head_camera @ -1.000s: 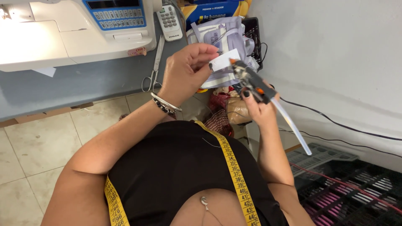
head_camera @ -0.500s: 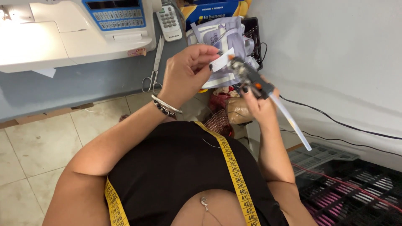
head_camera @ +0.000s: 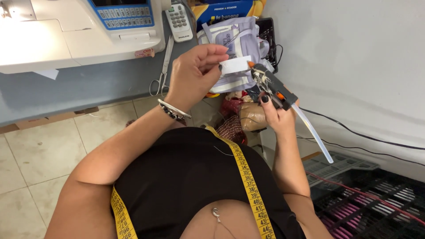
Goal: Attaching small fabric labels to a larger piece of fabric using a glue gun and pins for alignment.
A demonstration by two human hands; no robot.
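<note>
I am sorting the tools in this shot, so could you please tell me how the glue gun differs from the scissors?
The glue gun is dark with orange parts, while the scissors are bare metal. The glue gun is gripped in the right hand, its tip at the small white piece pinched by the left hand; the scissors lie untouched on the grey table. A clear glue stick juts from the gun's back; the scissors lie closed.

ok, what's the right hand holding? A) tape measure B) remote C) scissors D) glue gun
D: the right hand holds a dark glue gun with a clear glue stick out the back, nozzle at the white piece pinched in the left hand.
</note>
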